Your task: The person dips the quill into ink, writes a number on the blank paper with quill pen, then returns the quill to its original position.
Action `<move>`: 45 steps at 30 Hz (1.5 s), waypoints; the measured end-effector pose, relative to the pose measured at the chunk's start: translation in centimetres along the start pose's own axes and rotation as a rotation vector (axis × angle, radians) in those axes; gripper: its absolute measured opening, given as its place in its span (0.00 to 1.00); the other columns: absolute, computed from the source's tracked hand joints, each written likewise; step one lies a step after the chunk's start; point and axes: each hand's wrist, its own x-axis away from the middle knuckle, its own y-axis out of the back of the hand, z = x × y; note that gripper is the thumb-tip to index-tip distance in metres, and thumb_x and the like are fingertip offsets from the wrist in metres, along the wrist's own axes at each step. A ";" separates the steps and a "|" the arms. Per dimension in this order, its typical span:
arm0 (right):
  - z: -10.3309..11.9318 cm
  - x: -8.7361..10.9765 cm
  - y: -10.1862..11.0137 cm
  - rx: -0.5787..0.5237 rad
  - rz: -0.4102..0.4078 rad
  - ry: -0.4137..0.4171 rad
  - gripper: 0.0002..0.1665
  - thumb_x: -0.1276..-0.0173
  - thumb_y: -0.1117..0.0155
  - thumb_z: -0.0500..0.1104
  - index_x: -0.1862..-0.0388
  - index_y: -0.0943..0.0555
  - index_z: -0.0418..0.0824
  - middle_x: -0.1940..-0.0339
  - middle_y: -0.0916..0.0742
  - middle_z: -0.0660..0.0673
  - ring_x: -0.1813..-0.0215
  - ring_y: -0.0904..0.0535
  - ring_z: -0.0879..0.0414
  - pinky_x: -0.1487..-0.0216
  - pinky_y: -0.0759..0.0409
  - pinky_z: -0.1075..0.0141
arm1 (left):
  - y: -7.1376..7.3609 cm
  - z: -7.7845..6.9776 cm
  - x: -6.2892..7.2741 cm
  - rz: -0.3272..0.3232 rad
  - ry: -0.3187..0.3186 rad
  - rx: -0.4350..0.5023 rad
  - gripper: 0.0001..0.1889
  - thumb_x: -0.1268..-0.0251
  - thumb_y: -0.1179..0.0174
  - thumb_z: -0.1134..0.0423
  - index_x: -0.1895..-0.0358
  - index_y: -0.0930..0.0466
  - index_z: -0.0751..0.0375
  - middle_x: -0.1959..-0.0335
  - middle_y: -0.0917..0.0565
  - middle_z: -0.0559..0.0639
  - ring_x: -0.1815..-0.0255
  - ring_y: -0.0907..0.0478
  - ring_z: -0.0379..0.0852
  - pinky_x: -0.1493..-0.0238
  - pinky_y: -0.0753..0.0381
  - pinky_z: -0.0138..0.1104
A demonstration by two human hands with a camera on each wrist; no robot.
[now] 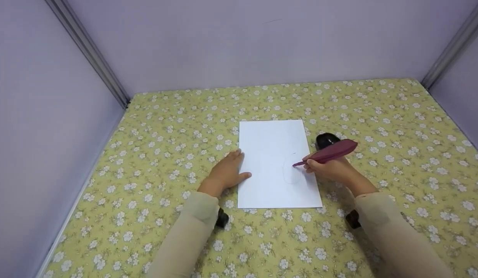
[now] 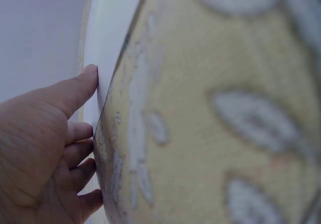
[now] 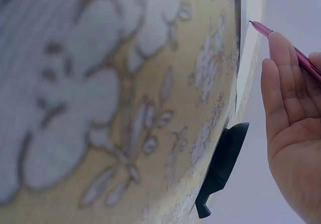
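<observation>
A white sheet of paper (image 1: 269, 143) lies on the flowered cloth. My right hand (image 1: 327, 168) pinches a maroon feather-shaped pen (image 1: 335, 151), its tip at the paper's right half. Faint pencil-thin lines, a long loop and a short dash, show on the sheet near that tip. In the right wrist view the pen's slim barrel (image 3: 307, 63) passes between the fingers, with its point at the paper. My left hand (image 1: 226, 170) rests at the sheet's left edge, thumb on the paper and fingers loosely extended. The left wrist view shows the thumb (image 2: 83, 86) against the paper's edge.
A glossy black object (image 1: 326, 139) of unclear kind stands just beyond my right hand, partly behind the feather; it also shows dark in the right wrist view (image 3: 224, 158). Yellow floral cloth (image 1: 177, 135) covers the table. Pale panels (image 1: 239, 46) enclose the back and sides.
</observation>
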 end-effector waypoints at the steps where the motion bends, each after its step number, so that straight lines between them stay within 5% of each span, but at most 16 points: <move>1: 0.0 0.0 -0.1 0.013 -0.002 0.005 0.17 0.28 0.44 0.40 0.50 0.20 0.26 0.60 0.13 0.36 0.57 0.15 0.48 0.56 0.18 0.65 | 0.0 0.0 0.0 0.003 0.000 -0.003 0.40 0.30 0.49 0.42 0.25 0.51 0.63 0.24 0.52 0.53 0.24 0.57 0.51 0.27 0.53 0.42; 8: 0.3 -0.2 -0.5 0.087 -0.010 0.009 0.16 0.27 0.44 0.41 0.51 0.18 0.30 0.63 0.12 0.40 0.57 0.15 0.49 0.58 0.18 0.64 | -0.1 0.0 -0.1 -0.003 0.001 -0.004 0.40 0.31 0.49 0.42 0.25 0.50 0.63 0.24 0.52 0.53 0.24 0.57 0.50 0.27 0.53 0.42; 27: 0.5 -0.2 -1.2 0.029 0.050 0.099 0.18 0.28 0.41 0.41 0.50 0.19 0.27 0.62 0.13 0.37 0.57 0.15 0.46 0.54 0.18 0.62 | 0.0 -0.1 -0.1 -0.015 0.008 -0.002 0.40 0.31 0.47 0.44 0.25 0.49 0.64 0.24 0.51 0.53 0.25 0.55 0.51 0.27 0.52 0.42; 45: 0.5 -0.2 -1.5 -0.016 0.114 0.096 0.18 0.28 0.42 0.38 0.48 0.21 0.24 0.60 0.14 0.33 0.56 0.16 0.44 0.53 0.18 0.57 | 0.0 -0.1 -0.1 -0.002 0.011 0.016 0.40 0.31 0.48 0.43 0.25 0.50 0.62 0.24 0.52 0.53 0.24 0.56 0.51 0.28 0.51 0.43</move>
